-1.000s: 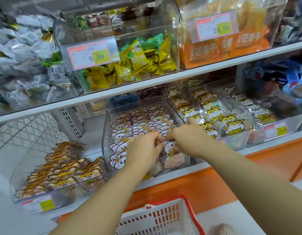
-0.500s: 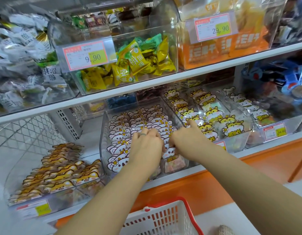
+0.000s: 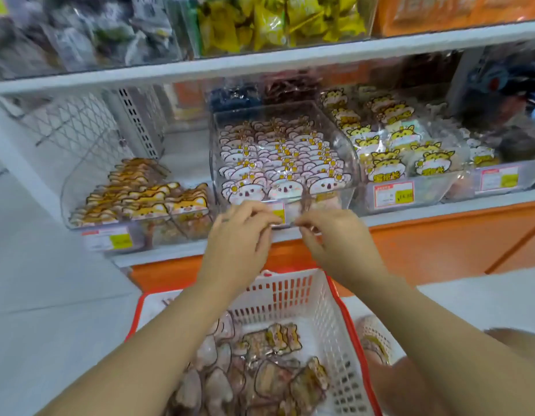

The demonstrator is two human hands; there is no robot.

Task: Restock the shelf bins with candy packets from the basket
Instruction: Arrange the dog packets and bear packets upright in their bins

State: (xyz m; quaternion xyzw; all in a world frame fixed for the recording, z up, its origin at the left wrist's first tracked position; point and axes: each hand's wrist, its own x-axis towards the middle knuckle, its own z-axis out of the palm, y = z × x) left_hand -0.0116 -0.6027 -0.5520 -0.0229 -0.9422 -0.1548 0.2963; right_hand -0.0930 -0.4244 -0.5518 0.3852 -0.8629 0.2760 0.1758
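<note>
Candy packets (image 3: 278, 163) in bin (image 3: 335, 202), white shelf (image 3: 440, 210), basket (image 3: 290, 292) below, left hand (image 3: 239, 238), right hand (image 3: 335, 240), fingers (image 3: 260, 217) curled, hold unclear

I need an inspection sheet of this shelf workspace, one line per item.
Surface: white lower shelf board, carrying clear bins.
Job's things: clear plastic bin full of pink-and-white animal-face packets; red-rimmed white plastic basket below holds mixed packets.
Clutter: nothing seen.
Grippers: left hand and right hand close together at the bin's front edge, fingers curled; grip unclear.
Cables: nothing seen.
Surroundings: orange fox-face packets left, yellow tiger-face packets right.
</note>
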